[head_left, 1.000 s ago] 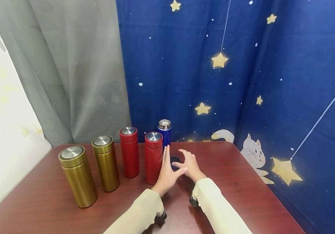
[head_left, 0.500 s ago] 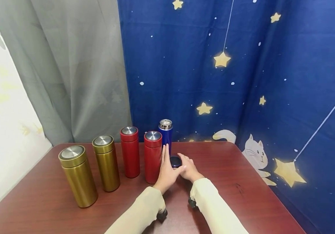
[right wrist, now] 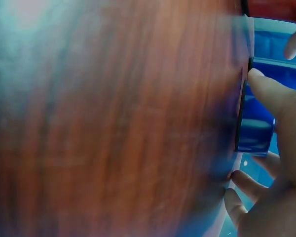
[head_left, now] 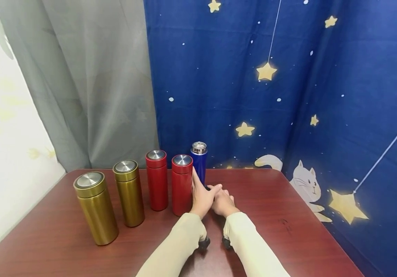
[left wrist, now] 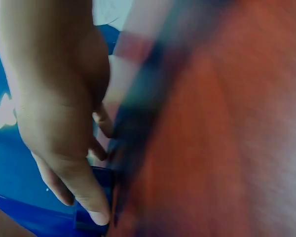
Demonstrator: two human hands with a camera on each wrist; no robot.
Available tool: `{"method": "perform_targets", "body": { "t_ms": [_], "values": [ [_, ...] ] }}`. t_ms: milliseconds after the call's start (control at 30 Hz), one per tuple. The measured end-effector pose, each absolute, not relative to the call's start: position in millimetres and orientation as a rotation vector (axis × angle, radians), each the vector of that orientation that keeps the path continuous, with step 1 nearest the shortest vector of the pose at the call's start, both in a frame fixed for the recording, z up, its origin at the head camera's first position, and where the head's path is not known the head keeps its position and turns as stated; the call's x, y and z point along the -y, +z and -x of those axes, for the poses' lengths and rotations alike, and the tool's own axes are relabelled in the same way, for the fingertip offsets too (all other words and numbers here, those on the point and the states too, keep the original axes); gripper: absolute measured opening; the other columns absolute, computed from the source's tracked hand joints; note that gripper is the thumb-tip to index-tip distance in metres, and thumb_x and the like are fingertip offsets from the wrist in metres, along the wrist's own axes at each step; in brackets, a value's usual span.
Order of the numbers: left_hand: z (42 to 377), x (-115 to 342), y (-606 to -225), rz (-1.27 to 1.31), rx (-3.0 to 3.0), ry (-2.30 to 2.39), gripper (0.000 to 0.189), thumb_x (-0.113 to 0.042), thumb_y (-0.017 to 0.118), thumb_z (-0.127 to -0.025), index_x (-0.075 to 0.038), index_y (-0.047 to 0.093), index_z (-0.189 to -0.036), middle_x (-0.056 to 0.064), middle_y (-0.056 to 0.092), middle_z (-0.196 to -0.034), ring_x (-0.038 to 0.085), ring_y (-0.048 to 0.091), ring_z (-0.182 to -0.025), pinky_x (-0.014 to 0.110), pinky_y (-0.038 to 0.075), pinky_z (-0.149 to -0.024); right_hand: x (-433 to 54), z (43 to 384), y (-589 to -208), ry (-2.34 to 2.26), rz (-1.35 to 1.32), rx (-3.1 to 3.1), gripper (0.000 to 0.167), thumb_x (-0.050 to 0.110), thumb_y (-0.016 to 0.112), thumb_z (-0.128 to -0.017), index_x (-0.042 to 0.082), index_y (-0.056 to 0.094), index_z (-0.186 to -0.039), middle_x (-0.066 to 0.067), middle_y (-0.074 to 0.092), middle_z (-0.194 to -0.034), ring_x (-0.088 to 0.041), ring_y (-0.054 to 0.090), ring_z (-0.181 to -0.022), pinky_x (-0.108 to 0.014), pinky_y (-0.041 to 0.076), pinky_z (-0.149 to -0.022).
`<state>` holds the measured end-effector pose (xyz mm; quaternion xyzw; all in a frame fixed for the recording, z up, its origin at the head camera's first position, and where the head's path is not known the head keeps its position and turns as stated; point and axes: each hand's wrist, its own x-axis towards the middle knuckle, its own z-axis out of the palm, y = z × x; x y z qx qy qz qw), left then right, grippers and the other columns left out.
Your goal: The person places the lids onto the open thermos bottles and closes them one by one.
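A blue thermos point(head_left: 200, 164) stands upright behind the right-hand red thermos point(head_left: 182, 188), its steel mouth uncovered. My right hand point(head_left: 223, 203) holds its blue lid point(right wrist: 254, 136) at the tabletop just in front of the thermos. The thumb is on one side of the lid and the fingers are around the other, as the right wrist view shows. In the head view the lid is mostly hidden by the hands. My left hand point(head_left: 201, 199) has its fingers stretched forward between the red and blue thermoses, its thumb reaching over the right hand.
Left of the hands stand another red thermos point(head_left: 156, 182) and two gold thermoses, one nearer point(head_left: 98, 211) and one farther point(head_left: 129, 196), all lidded. The reddish-brown table point(head_left: 260, 238) ends at a grey curtain point(head_left: 118, 77) and a blue star-patterned curtain point(head_left: 226, 77).
My right hand has moved in to the left and closed around the blue lid. My left hand has moved slightly right, and its thumb now overlaps the right hand.
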<state>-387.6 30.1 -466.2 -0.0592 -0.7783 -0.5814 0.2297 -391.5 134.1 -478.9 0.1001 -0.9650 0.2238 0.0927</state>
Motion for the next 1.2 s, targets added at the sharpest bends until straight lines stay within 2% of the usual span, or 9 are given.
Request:
{"method": "perform_targets", "body": {
  "t_ms": [100, 200, 367, 500, 667, 933, 1200],
  "values": [
    [395, -35, -460, 0.077, 2.109, -1.640, 0.113, -0.040, 0.079, -0.079, -0.012, 0.003, -0.156, 0.017, 0.016, -0.159, 0.031, 0.017, -0.145, 0.050, 0.016, -0.116, -138, 392, -483, 0.665, -0.302, 2.822, 0.056, 0.028, 0.078, -0.079, 0.015, 0.059, -0.130, -0.009, 0.057, -0.133, -0.038, 0.051, -0.112, -0.056, 0.042, -0.080],
    [402, -37, -452, -0.005, 2.076, -1.694, 0.108, -0.038, 0.078, -0.080, -0.006, 0.007, -0.155, 0.020, 0.022, -0.156, 0.033, 0.022, -0.143, 0.049, 0.018, -0.116, -140, 391, -485, 0.672, -0.328, 2.802, 0.058, 0.033, 0.081, -0.078, 0.012, 0.058, -0.127, -0.013, 0.060, -0.125, -0.037, 0.053, -0.107, -0.056, 0.044, -0.080],
    [413, -35, -445, -0.040, 2.038, -1.691, 0.100, -0.032, 0.075, -0.085, -0.001, 0.009, -0.153, 0.023, 0.024, -0.154, 0.033, 0.024, -0.142, 0.047, 0.017, -0.116, -140, 387, -484, 0.714, -0.355, 2.803, 0.069, 0.029, 0.084, -0.075, 0.009, 0.055, -0.135, -0.015, 0.061, -0.116, -0.034, 0.053, -0.103, -0.053, 0.046, -0.083],
    [417, -34, -445, -0.107, 2.043, -1.629, 0.085, -0.024, 0.069, -0.091, 0.004, 0.015, -0.150, 0.026, 0.028, -0.151, 0.035, 0.026, -0.140, 0.046, 0.018, -0.116, -143, 382, -483, 0.697, -0.376, 2.841, 0.073, 0.027, 0.084, -0.074, 0.006, 0.054, -0.137, -0.014, 0.059, -0.113, -0.030, 0.052, -0.100, -0.046, 0.047, -0.084],
    [420, -36, -446, -0.171, 2.086, -1.595, 0.075, -0.022, 0.063, -0.095, 0.006, 0.019, -0.148, 0.029, 0.033, -0.146, 0.039, 0.030, -0.137, 0.049, 0.022, -0.114, -153, 380, -480, 0.713, -0.417, 2.842, 0.067, 0.024, 0.085, -0.071, 0.003, 0.059, -0.129, -0.014, 0.059, -0.108, -0.030, 0.052, -0.097, -0.044, 0.047, -0.083],
    [427, -34, -447, -0.205, 2.057, -1.544, 0.077, -0.025, 0.070, -0.090, 0.004, 0.025, -0.145, 0.026, 0.040, -0.143, 0.037, 0.036, -0.134, 0.046, 0.025, -0.113, -164, 377, -479, 0.889, -0.420, 2.844, 0.065, 0.016, 0.087, -0.069, 0.002, 0.055, -0.125, -0.014, 0.063, -0.108, -0.029, 0.057, -0.097, -0.043, 0.049, -0.084],
    [431, -31, -450, -0.164, 2.033, -1.500, 0.076, -0.019, 0.072, -0.089, 0.003, 0.027, -0.145, 0.026, 0.040, -0.143, 0.037, 0.036, -0.134, 0.045, 0.024, -0.114, -172, 379, -478, 1.038, -0.329, 2.798, 0.065, 0.016, 0.087, -0.067, 0.004, 0.053, -0.121, -0.013, 0.064, -0.104, -0.026, 0.060, -0.092, -0.043, 0.050, -0.083]
  ]
}}
